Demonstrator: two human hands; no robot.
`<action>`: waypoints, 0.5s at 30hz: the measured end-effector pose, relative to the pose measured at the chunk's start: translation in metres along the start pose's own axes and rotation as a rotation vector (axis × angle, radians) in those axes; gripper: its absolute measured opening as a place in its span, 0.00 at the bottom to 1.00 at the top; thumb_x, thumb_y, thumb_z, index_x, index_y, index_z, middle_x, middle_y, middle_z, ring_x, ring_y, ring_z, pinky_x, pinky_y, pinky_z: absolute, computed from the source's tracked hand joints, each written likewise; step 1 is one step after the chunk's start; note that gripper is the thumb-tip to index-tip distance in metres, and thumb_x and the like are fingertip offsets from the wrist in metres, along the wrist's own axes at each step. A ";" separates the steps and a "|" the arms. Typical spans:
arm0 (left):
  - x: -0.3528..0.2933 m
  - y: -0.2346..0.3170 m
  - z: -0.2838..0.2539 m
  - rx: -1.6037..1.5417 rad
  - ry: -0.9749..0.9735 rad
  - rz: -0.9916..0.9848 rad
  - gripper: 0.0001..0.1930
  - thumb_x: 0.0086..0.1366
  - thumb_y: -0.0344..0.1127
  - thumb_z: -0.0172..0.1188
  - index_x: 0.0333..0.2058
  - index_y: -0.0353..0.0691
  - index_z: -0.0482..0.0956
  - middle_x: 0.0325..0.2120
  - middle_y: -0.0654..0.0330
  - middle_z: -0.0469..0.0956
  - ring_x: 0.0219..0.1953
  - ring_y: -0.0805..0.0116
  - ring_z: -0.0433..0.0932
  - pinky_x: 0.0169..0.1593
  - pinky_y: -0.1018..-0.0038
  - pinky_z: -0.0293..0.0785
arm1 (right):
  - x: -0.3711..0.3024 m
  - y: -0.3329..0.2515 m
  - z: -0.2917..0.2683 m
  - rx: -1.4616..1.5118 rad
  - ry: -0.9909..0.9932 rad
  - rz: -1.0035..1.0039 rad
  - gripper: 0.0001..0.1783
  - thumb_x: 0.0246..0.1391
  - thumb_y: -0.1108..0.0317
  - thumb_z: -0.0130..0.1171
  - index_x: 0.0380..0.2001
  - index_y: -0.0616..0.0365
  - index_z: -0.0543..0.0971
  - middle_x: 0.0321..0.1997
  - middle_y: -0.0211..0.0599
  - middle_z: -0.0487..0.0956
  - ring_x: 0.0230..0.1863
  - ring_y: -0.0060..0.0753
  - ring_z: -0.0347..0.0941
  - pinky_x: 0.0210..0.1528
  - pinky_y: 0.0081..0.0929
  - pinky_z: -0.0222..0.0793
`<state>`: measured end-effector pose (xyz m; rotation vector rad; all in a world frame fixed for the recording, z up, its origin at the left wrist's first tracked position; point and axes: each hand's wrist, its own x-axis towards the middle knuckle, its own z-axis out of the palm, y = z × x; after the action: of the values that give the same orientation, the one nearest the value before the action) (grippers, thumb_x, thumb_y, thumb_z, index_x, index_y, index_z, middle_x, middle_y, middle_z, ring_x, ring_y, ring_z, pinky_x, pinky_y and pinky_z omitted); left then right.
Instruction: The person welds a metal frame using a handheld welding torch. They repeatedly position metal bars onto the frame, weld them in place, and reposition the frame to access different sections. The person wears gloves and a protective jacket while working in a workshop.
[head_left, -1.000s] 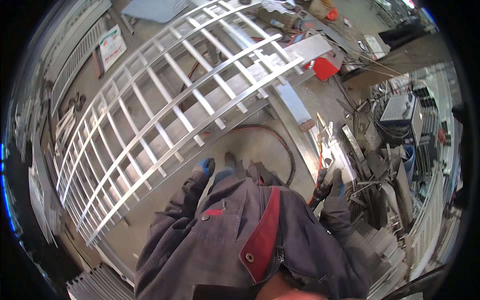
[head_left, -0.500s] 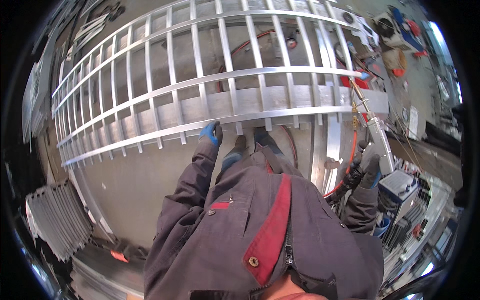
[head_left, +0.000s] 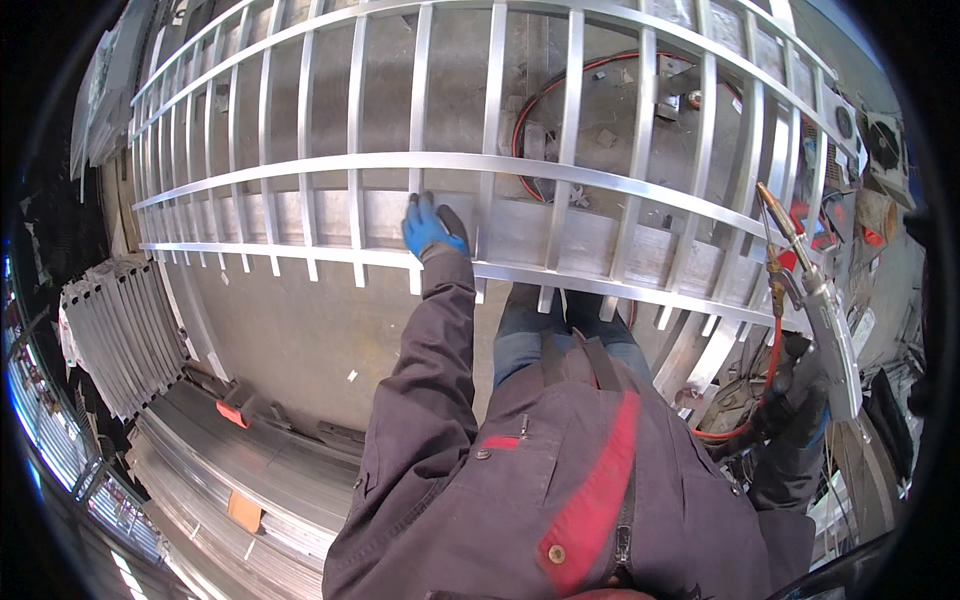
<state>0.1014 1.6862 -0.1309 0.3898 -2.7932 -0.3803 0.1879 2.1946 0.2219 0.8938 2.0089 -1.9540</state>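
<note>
A silver metal railing frame (head_left: 330,163), with long rails and several upright bars, lies across the space in front of me. My left hand (head_left: 436,228), in a blue and dark glove, is over the frame between its two nearest rails. Its fingers stretch toward one upright bar (head_left: 416,140) and seem to touch it. At the right, my right hand (head_left: 800,385) is closed round a grey-bodied welding torch (head_left: 832,345) with a copper-coloured tip. An orange-red hose (head_left: 775,350) runs down from its brass fitting. The torch's tip points up above the frame's right end.
A wide metal beam (head_left: 380,215) lies beneath the frame. Behind it a red and black hose (head_left: 517,140) loops over the floor. Stacked metal profiles (head_left: 125,335) stand at the left, with long flat lengths (head_left: 230,470) below them. Equipment with a round fan (head_left: 884,140) sits far right.
My view has swung left. The left hand has shifted from the nearest rail's edge to further over the frame, at an upright bar. The torch stays in my right hand.
</note>
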 end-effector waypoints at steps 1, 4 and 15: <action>0.009 -0.008 0.002 0.002 0.025 -0.071 0.19 0.69 0.37 0.55 0.55 0.35 0.79 0.58 0.37 0.76 0.57 0.36 0.75 0.61 0.49 0.69 | 0.004 -0.011 0.008 -0.053 -0.018 0.038 0.47 0.58 0.33 0.62 0.65 0.63 0.70 0.47 0.32 0.78 0.38 0.19 0.71 0.35 0.19 0.68; 0.033 -0.036 0.008 -0.017 0.073 -0.238 0.19 0.72 0.38 0.53 0.56 0.35 0.79 0.59 0.39 0.75 0.59 0.38 0.74 0.64 0.50 0.67 | 0.019 -0.025 0.027 -0.097 -0.048 0.096 0.47 0.58 0.33 0.62 0.66 0.62 0.69 0.51 0.34 0.77 0.39 0.21 0.72 0.36 0.19 0.69; 0.066 -0.064 0.031 0.105 -0.179 -0.391 0.18 0.71 0.37 0.53 0.53 0.35 0.80 0.63 0.43 0.72 0.64 0.45 0.70 0.67 0.56 0.64 | 0.086 -0.050 0.068 -0.133 0.018 0.191 0.49 0.60 0.34 0.62 0.69 0.61 0.65 0.57 0.37 0.76 0.37 0.21 0.73 0.35 0.18 0.68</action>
<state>0.0451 1.6135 -0.1615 0.9785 -2.9100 -0.3687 0.0739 2.1566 0.2105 1.0321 1.9558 -1.6968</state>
